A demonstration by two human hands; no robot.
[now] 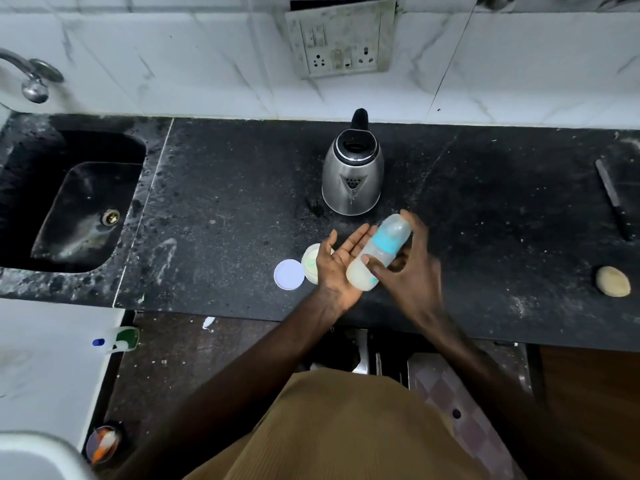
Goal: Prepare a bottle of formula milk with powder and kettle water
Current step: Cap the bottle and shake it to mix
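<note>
A baby bottle with a blue collar, a clear cap and milky liquid lies tilted between my palms above the black counter. My left hand is flat and open-fingered against the bottle's left side. My right hand wraps the bottle from the right, thumb across its body. A steel electric kettle, lid open, stands just behind the hands. The open powder container sits partly hidden under my left hand, with its white lid lying beside it on the left.
A black sink with a tap is at the left. A knife and a pale round object lie at the counter's right end. A wall socket is above the kettle. The counter's front edge is near my body.
</note>
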